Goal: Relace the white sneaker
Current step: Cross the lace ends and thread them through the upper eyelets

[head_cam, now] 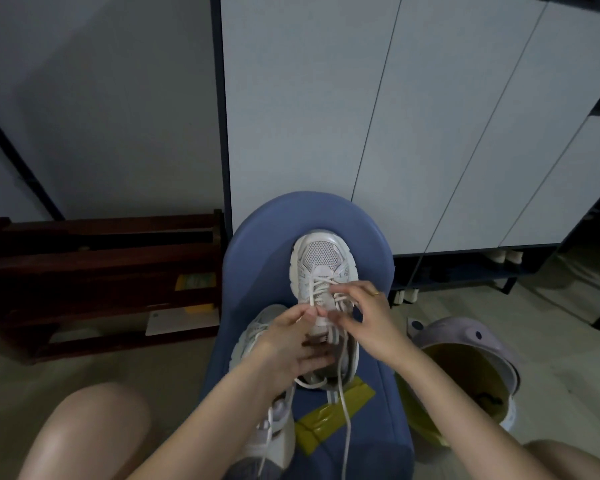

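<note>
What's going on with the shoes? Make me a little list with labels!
Shoe being laced: white sneaker, toe pointing away, on the blue stool
Lace: white shoelace, loose end trailing toward the person
Left hand: pinches the lace at the sneaker's eyelets
Right hand: fingers at the lace crossings; whether it grips is unclear
Other shoe: second sneaker beside it, on the left
Nearby: purple bin, wooden rack
</note>
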